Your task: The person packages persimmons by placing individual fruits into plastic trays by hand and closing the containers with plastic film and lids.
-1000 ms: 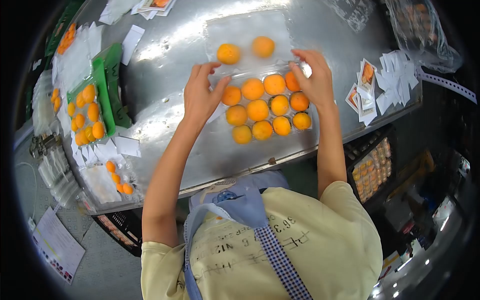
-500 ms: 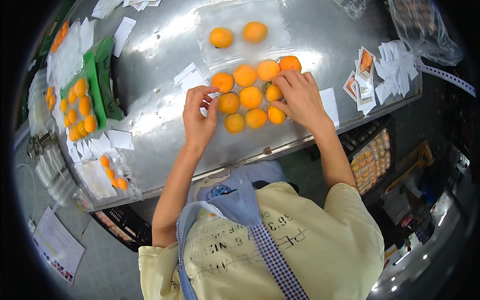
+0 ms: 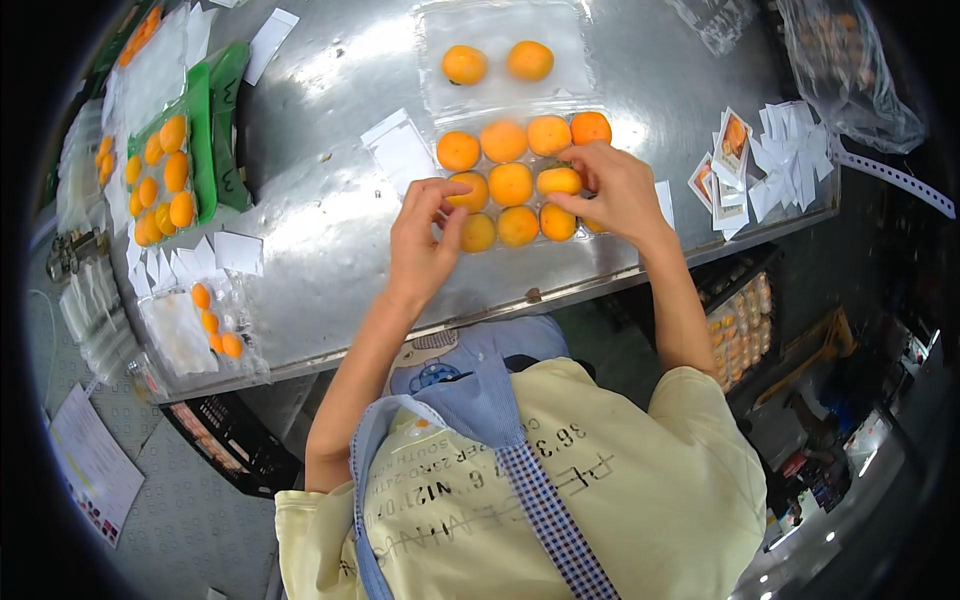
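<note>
Round orange fruits, like mandarins or persimmons, lie in rows in a clear plastic tray [image 3: 497, 229] at the table's near side. My right hand [image 3: 615, 192] curls over the right end, thumb and fingers closed about one fruit [image 3: 558, 180] in the middle row. A green stem end shows on top of that fruit. My left hand [image 3: 424, 238] is at the tray's left end, fingers bent and apart, fingertips against the leftmost middle-row fruit [image 3: 468, 191]. Beyond, a clear plastic sheet or tray [image 3: 500, 98] carries two more fruits [image 3: 530, 61].
White cards [image 3: 398, 150] lie left of the tray. Picture cards [image 3: 733, 140] and white slips [image 3: 790, 150] are piled at right. At left stand a packed fruit tray [image 3: 160, 185], green bags [image 3: 228, 125] and small orange fruits [image 3: 208, 320]. A fruit crate [image 3: 740, 325] is below the table's right edge.
My right hand has turned the fruit it holds, so its stem end now faces up. My left hand has moved right, in against the fruit. The view has shifted slightly.
</note>
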{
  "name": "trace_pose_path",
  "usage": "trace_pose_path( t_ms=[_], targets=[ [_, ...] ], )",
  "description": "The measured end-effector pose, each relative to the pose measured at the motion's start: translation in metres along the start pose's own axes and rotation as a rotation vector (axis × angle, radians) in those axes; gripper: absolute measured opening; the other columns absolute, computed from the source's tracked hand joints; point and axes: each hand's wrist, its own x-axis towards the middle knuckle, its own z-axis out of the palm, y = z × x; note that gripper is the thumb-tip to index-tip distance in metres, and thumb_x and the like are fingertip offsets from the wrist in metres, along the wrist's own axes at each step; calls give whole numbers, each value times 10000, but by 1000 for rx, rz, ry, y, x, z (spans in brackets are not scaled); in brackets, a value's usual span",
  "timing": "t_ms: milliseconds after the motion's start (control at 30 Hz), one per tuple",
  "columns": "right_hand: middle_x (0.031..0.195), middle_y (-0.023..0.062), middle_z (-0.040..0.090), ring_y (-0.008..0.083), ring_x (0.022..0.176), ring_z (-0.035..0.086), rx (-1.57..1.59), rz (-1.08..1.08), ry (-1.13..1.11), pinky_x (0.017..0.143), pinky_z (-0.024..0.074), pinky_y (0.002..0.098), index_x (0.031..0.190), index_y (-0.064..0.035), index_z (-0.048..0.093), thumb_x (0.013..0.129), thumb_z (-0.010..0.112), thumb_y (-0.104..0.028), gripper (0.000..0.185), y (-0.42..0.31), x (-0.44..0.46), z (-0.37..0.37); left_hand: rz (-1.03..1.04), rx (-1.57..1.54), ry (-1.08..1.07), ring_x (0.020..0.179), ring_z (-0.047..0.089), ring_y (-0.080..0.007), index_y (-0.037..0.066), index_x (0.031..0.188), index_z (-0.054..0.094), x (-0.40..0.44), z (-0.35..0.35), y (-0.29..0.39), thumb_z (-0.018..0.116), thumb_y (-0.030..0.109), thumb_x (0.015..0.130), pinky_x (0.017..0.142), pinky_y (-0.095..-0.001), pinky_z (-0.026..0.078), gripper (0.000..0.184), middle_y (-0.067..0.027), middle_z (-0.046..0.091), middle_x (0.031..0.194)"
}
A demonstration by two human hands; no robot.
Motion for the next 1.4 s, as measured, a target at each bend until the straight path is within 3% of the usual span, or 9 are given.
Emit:
trace_pose_path(
  t_ms=[167,200,300,500,733,833,1067,1133,1400],
  targets=[
    [847,-2,622,65,703,562,1030,437,38,642,448,198,1018,-11,626,848,670,-213,268,-14,-26,15,-96,-262,-185,850,580,-127,78,1282,465,-6,20,33,706,-35,737,691,-232,488,607,-74,512,1176],
    [850,4,624,71,682,556,1054,413,68,612,456,207,987,-3,635,875,640,-239,262,-17,-31,21,-106,-311,-224,892,584,-126,83,1346,396,-7,25,35,743,-22,713,726,-232,497,729,-83,488,1232],
    [830,6,620,72,671,553,1166,452,-26,597,455,210,982,-6,637,890,616,-267,277,-27,-38,29,-57,-388,-180,943,584,-129,65,1330,418,-7,35,41,751,-18,707,743,-236,501,711,-100,466,1272],
    [784,33,615,94,622,542,987,401,2,574,442,226,979,12,629,977,446,-290,353,-25,-44,30,-189,-433,-209,908,595,-128,28,1281,469,-12,33,35,714,82,791,717,-244,496,551,-93,592,1099],
    [788,7,609,68,617,525,983,335,80,586,387,201,1045,3,618,1001,367,-328,417,-21,-46,28,-637,-992,-321,832,599,-177,-33,1233,469,-10,24,26,458,388,951,725,-305,503,507,-116,607,1038],
    [796,31,612,81,646,527,1025,390,148,623,445,223,1044,14,615,993,412,-272,355,-8,-49,24,-683,-1139,-309,848,598,-228,-40,1196,476,-9,20,32,400,389,958,710,-332,513,496,-146,589,1051],
    [748,5,611,46,599,484,753,430,550,593,380,188,997,-13,639,973,465,-251,296,44,-65,-17,-689,-1340,-297,837,588,-257,-1,1119,511,-21,-3,15,423,336,928,613,-326,512,397,-149,566,1023],
    [754,3,611,49,602,484,702,426,536,587,384,191,995,-13,638,963,485,-218,258,48,-69,-18,-733,-1296,-229,737,570,-205,34,1028,539,-28,-5,14,435,311,922,491,-263,441,315,-130,567,947],
    [837,57,609,158,622,567,143,260,297,588,467,279,1000,-49,630,778,687,-138,246,24,-76,3,-802,-1144,-251,587,515,-191,50,877,512,-43,-8,-3,462,271,904,421,-243,366,228,-118,544,820]
  ],
)
